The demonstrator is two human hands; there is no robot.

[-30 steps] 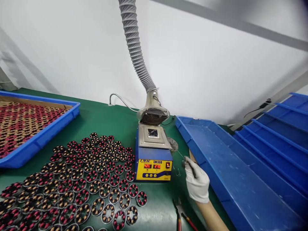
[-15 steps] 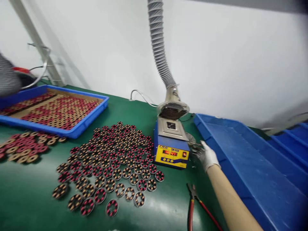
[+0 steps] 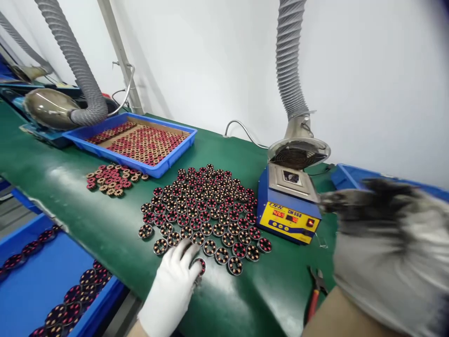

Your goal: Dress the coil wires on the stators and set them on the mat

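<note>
Left hand [image 3: 174, 277], white-gloved, lower centre: fingers bent, slightly parted, thumb at one ring part [image 3: 201, 265]; grip unclear. Right hand [image 3: 393, 234], gloved, blurred, right edge: finger state cannot be told. Ring cluster [image 3: 201, 206], centre. Yellow-fronted unit [image 3: 288, 223], right of centre.

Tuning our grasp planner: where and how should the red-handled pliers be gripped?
Probably by the red handles, closing over them from the near side. The pliers lie on the table with the head pointing away and the handles toward the camera. The right hand is nearer, but its wrist covers part of them in this view.
</note>
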